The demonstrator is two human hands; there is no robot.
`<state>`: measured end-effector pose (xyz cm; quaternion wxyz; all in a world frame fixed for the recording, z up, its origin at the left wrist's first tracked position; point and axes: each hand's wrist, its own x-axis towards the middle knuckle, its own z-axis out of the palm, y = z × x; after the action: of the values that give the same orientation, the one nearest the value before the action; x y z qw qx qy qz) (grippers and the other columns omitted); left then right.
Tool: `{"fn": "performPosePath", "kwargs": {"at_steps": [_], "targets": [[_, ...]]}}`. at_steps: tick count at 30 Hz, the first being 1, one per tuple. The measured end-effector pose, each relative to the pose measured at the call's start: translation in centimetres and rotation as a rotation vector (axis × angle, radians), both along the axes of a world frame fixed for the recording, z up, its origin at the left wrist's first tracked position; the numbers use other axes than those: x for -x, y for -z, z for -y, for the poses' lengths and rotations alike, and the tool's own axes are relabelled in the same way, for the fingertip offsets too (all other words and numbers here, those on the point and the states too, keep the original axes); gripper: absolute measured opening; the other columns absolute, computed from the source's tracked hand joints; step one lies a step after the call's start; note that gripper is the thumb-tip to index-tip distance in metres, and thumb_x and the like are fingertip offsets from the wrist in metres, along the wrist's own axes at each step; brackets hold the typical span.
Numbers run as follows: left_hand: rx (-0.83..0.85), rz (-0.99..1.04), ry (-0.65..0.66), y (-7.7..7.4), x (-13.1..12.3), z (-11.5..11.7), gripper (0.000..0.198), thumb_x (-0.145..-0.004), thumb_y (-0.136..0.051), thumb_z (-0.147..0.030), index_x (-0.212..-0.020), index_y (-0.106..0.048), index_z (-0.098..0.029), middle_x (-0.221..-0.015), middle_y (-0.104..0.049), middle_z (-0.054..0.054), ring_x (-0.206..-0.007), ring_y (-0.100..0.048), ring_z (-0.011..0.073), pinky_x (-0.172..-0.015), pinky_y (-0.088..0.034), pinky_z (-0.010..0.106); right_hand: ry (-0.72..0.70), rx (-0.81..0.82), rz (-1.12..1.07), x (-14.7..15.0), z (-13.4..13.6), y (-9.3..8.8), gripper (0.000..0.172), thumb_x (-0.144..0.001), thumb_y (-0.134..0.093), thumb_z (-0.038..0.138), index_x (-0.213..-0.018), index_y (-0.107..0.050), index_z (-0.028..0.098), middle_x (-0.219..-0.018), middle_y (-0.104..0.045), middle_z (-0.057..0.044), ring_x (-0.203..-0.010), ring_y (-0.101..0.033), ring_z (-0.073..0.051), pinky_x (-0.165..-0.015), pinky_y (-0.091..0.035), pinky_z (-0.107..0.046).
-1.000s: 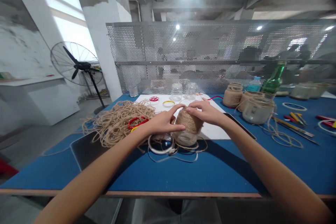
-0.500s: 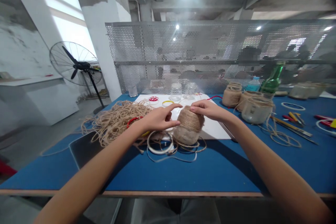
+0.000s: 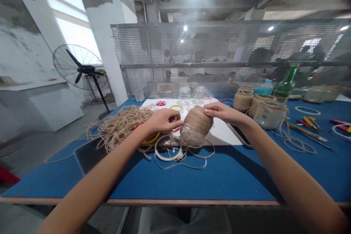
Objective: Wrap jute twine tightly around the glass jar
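A glass jar (image 3: pixel 190 136) leans at a tilt over the middle of the table, its upper part wrapped in rows of jute twine (image 3: pixel 199 120). My right hand (image 3: pixel 219 111) grips it at the upper right end, thumb on the wrapping. To its left is my left hand (image 3: pixel 166 121), fingers curled in and thumb pointing at the jar's side; whatever lies between those fingertips is too small to see. Loose twine loops lie under the jar. Beside them rests a white ring-shaped roll (image 3: pixel 168 148), below my left hand.
A big heap of loose twine (image 3: pixel 120 126) covers the left side, over a dark flat panel (image 3: pixel 89 155). White board (image 3: pixel 225 135) lies beneath the jar. At right stand twine-wrapped jars (image 3: pixel 243 98), a green bottle (image 3: pixel 286 82), scissors and tools (image 3: pixel 307 135). Clear jars (image 3: pixel 184 95) stand behind.
The jar has tipped further, its wrapped end toward my right hand and its glass end toward the left. My left hand has drawn back slightly left, its fingers curling in.
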<state>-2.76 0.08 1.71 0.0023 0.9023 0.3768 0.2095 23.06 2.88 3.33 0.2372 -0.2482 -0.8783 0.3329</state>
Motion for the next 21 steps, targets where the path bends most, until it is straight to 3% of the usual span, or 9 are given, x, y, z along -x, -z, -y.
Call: {"fn": "performPosePath", "kwargs": {"at_steps": [5, 16, 21], "targets": [[-0.053, 0.036, 0.075, 0.1, -0.7, 0.4, 0.030, -0.083, -0.047, -0.042, -0.070, -0.053, -0.015, -0.064, -0.051, -0.002, -0.059, -0.044, 0.0102, -0.055, -0.030, 0.021, -0.002, -0.009, 0.039, -0.1, 0.0, -0.2, 0.037, -0.083, -0.042, 0.047, -0.065, -0.047, 0.015, -0.061, -0.036, 0.003, -0.057, -0.033, -0.009, -0.052, -0.023, -0.023], [-0.144, -0.244, -0.020, 2.0, -0.2, -1.1, 0.040, -0.090, -0.034, -0.041, -0.072, -0.058, -0.016, -0.073, -0.054, 0.002, -0.065, -0.047, 0.0131, -0.056, -0.028, 0.023, 0.111, 0.047, 0.037, -0.1, -0.9, 0.9, 0.039, -0.080, -0.045, 0.050, -0.064, -0.045, 0.015, -0.058, -0.035, 0.003, -0.053, -0.033, -0.008, -0.048, -0.023, -0.022], [-0.173, -0.284, -0.002, 2.7, -0.5, -1.6, 0.041, -0.091, -0.032, -0.040, -0.072, -0.059, -0.015, -0.071, -0.053, 0.003, -0.067, -0.047, 0.0135, -0.059, -0.030, 0.024, 0.115, 0.070, 0.020, -0.1, -1.0, 1.0, 0.038, -0.080, -0.045, 0.050, -0.063, -0.044, 0.016, -0.059, -0.037, 0.003, -0.055, -0.035, -0.008, -0.049, -0.025, -0.022]]}}
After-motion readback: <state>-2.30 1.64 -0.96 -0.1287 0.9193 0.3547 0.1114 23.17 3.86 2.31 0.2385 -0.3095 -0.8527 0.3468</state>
